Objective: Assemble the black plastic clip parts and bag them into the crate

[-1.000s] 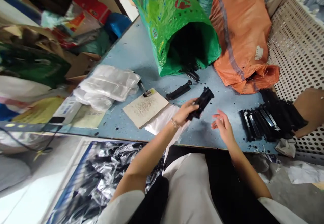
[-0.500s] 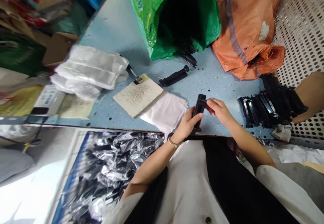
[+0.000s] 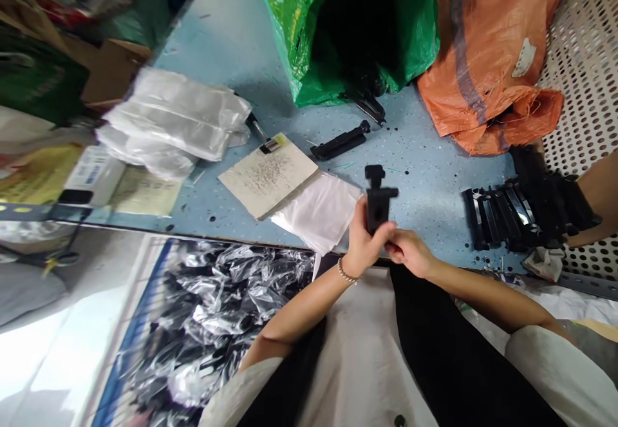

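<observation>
A long black plastic part (image 3: 378, 211) with a T-shaped end and a side knob stands tilted up in my left hand (image 3: 364, 240), whose fingers and thumb wrap round it. My right hand (image 3: 409, 252) is closed at the part's lower end, just under my left thumb; its fingertips are partly hidden there. Left of my hands lies a stack of thin clear plastic bags (image 3: 318, 211), with a worn cardboard piece (image 3: 268, 176) partly over it. A similar black part (image 3: 340, 142) rests on the blue table beyond my hands.
An open green sack (image 3: 309, 60) with black parts at its mouth stands at the back, beside an orange sack (image 3: 487, 47). Several black parts (image 3: 521, 211) are piled at right. More clear bags (image 3: 178, 118) lie at left. Below the table edge, a crate holds bagged black items (image 3: 222, 324).
My right hand has moved from the part's upper side down to its lower end. The part has been turned and tipped, showing its T-shaped end. The view has shifted slightly.
</observation>
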`<action>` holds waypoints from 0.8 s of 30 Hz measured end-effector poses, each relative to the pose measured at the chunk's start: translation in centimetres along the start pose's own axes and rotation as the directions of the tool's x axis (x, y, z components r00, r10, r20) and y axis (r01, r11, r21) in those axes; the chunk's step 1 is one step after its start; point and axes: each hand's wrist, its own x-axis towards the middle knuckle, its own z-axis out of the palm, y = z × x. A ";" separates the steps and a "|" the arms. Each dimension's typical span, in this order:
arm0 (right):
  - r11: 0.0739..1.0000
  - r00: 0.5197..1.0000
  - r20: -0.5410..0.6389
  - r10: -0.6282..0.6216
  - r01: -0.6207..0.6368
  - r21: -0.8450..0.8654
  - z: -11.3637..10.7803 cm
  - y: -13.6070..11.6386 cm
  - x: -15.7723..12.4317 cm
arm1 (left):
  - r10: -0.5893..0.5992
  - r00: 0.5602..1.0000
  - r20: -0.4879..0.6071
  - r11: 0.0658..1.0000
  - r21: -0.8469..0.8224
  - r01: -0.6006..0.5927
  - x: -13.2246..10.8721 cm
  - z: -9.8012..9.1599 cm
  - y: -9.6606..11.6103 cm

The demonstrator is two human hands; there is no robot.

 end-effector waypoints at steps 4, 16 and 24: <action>0.999 0.989 0.145 0.043 -0.043 0.001 -1.5 -0.9 1.0 | 0.061 0.998 0.008 0.998 0.026 -0.061 1.0 -1.0 -0.2; 0.992 0.949 0.289 0.125 -0.117 -0.047 -2.7 -1.3 2.5 | -0.064 0.998 -0.003 0.994 -0.091 0.063 2.4 -0.6 0.2; 0.587 0.903 0.204 -0.378 0.404 -0.701 -4.1 -2.7 2.3 | -0.260 0.962 0.083 0.914 -0.300 0.273 2.9 -0.4 -0.1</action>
